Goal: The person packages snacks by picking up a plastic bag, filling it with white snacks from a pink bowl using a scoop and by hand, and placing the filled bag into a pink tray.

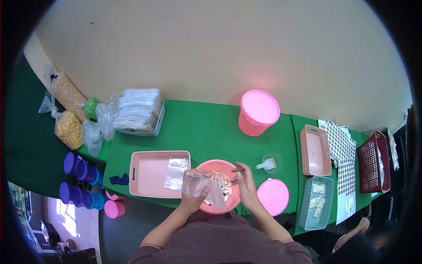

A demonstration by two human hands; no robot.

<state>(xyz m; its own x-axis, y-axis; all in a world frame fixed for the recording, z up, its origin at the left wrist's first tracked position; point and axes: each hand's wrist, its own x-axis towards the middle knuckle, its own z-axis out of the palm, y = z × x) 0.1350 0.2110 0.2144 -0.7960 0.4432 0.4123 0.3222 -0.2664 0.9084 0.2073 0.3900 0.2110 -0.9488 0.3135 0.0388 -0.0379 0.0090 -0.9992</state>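
Left hand [193, 193] pinches a clear plastic bag [206, 187] near its upper edge, fingers clamped on the film; bag hangs over the near-left part of the pink bowl [220, 165]. Right hand [245, 181] sits over the bowl's right rim, fingers drawn together, thumb side toward the bag; whether it holds any peanuts can't tell, too small. Bowl holds pale peanuts [223, 181], approx. half visible behind the bag.

Step in hand, as judged: filling bag w/ nuts from bowl. To do it well: keep bag mouth spread and facing the right hand, directly above the bowl so strays drop back in; grip film close to the opening so it doesn't fold shut.

Orientation: bag's long axis runs from upper left to lower right in view, slanting down toward the bowl's near rim. Which end is the mouth can't tell for sure; prob. the upper-left end by the left fingers.

Nearby: pink tray [145, 169] w/ another clear bag [176, 172] just left of bowl; pink lid [272, 196] right of it.
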